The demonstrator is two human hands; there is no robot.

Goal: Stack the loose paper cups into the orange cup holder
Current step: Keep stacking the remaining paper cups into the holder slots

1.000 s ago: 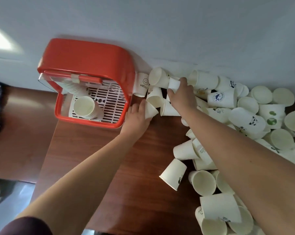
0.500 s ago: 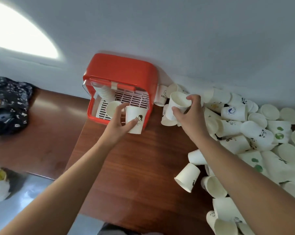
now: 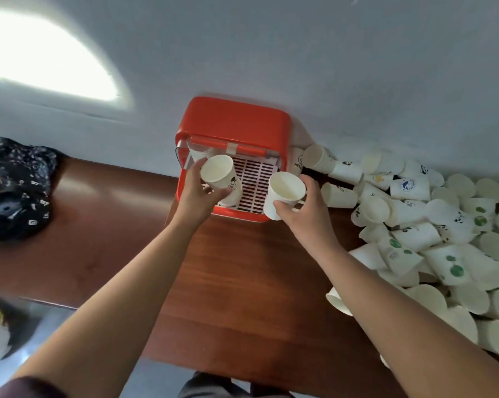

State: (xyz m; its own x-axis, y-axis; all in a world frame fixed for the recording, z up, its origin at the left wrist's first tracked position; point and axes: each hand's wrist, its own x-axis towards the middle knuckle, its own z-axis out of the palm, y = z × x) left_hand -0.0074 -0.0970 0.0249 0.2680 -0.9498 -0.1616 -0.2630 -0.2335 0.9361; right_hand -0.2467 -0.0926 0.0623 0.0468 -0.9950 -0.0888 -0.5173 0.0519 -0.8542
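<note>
Gripping mid-wall, gently: these paper cups (image 3: 218, 173) look light, crushable. My left hand (image 3: 196, 196) clasps one over the orange cup holder (image 3: 234, 119); my right hand (image 3: 305, 209) clasps another at its five o'clock.

I count one printed paper cup (image 3: 220, 179) in my left hand (image 3: 196, 198), one plain paper cup (image 3: 282, 193) in my right hand (image 3: 307, 215), one orange cup holder (image 3: 234, 119), and dozens of loose cups (image 3: 417, 237).

Cup pile (image 3: 409, 185) cut off at right edge; dark bag (image 3: 15, 179) at left.
</note>
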